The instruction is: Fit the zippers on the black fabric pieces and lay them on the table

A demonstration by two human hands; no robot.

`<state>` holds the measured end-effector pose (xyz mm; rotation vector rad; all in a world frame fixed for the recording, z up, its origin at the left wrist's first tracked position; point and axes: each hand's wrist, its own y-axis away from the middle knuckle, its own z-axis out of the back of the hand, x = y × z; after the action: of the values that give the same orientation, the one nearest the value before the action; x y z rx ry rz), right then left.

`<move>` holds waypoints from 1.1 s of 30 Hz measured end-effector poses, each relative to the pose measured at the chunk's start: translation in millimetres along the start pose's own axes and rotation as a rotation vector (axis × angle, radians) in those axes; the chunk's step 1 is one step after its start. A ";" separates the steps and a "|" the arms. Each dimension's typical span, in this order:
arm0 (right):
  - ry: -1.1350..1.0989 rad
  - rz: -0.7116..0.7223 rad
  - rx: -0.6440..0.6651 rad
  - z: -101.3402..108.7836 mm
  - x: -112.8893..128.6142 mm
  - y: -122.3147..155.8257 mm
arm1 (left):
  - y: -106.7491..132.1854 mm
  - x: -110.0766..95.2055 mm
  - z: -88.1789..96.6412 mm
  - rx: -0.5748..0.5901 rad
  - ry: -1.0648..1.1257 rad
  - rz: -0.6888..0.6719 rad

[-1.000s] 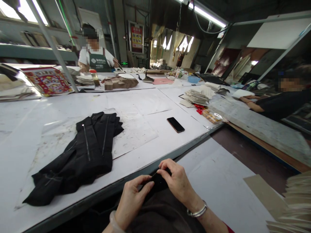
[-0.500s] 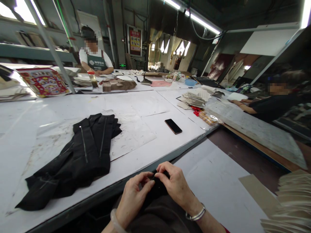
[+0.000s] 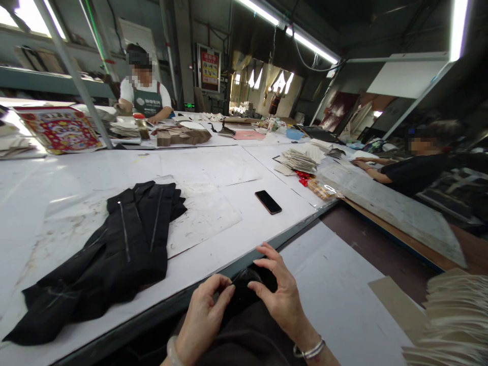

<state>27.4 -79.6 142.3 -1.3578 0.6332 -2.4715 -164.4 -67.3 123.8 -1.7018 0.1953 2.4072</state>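
Observation:
Low in the view, just below the table's front edge, my left hand (image 3: 204, 315) and my right hand (image 3: 278, 297) meet over a small piece of black fabric (image 3: 244, 290) in my lap. My left thumb and forefinger pinch its near side. My right thumb presses on the piece while the other right fingers are lifted and spread above it. A silver bracelet (image 3: 309, 349) circles my right wrist. A heap of black garment pieces with zips (image 3: 114, 244) lies on the white table (image 3: 236, 239) to my left.
A black phone (image 3: 268, 202) lies on the table ahead. Stacks of paper (image 3: 299, 158) and a snack packet (image 3: 322, 189) sit further right. A person in a green apron (image 3: 145, 94) works at the far side, another person (image 3: 415, 165) at the right. Cardboard sheets (image 3: 453, 315) are stacked at lower right.
My right fingers have lifted and spread off the black piece. The view has tilted up slightly, so the table's objects sit lower and further left.

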 end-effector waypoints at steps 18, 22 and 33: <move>0.159 0.278 0.042 2.0 7.8 -1.1 | 0.2 0.1 -2.7 0.035 0.053 -0.056; 0.054 0.140 0.068 5.6 14.9 -2.7 | -2.9 -5.5 -5.2 0.051 0.103 -0.046; 0.009 -0.152 0.234 19.3 35.3 -9.6 | 0.4 -4.6 -7.9 0.066 0.016 -0.073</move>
<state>24.8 -90.8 182.1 -1.3484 0.2397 -2.5730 -155.7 -69.8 125.5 -1.6708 0.2093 2.3093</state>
